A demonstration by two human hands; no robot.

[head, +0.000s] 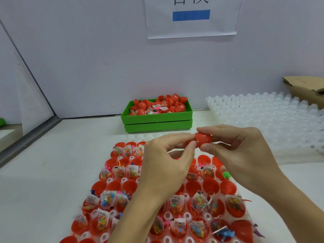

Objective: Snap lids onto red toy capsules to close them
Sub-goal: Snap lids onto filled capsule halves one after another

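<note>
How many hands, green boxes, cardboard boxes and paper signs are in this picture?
Hands: 2, the left hand and the right hand, both pinching one red capsule
Green boxes: 1, the green box
Cardboard boxes: 1, the cardboard box
Paper signs: 1, the paper sign
Total: 5

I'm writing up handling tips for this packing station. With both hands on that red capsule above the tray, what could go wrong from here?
1. The left hand and right hand pinch the glossy red plastic capsule only at the fingertips; a hard squeeze could make it slip from that grip.
2. It is held over the white plastic tray of open red halves with toy packets; a drop might knock packets out.
3. The packets stick up above the rims, so one may get caught in a lid seam.
</note>
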